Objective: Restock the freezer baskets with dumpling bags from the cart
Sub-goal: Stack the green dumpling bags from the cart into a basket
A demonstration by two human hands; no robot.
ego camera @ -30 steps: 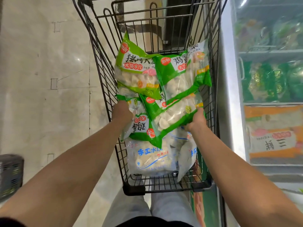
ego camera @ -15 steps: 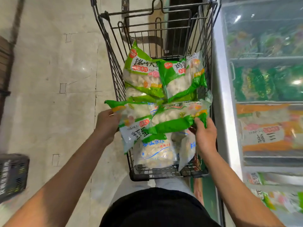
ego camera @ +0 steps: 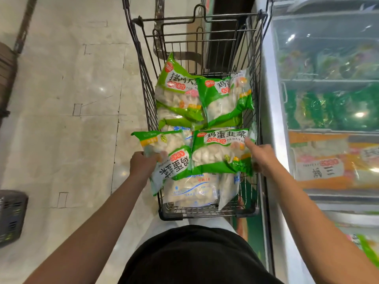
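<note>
A black wire cart (ego camera: 143,64) stands in front of me with several dumpling bags in it. My left hand (ego camera: 141,163) grips a green dumpling bag (ego camera: 170,158) by its left edge, lifted above the cart's near left rim. My right hand (ego camera: 261,156) holds a second green bag (ego camera: 220,152) at its right end, index finger stretched along the bag's face. Two more green bags (ego camera: 180,93) lean at the cart's far end. White and blue bags (ego camera: 190,191) lie at the bottom near me.
A glass-topped chest freezer (ego camera: 272,119) runs along the right, with green packs (ego camera: 328,109) and orange packs (ego camera: 328,160) under the glass. A dark plastic crate (ego camera: 10,216) sits on the tiled floor at the left.
Both hands have raised the two green bags out of the pile and turned them flat, faces up. The view has pulled back and up from the cart.
</note>
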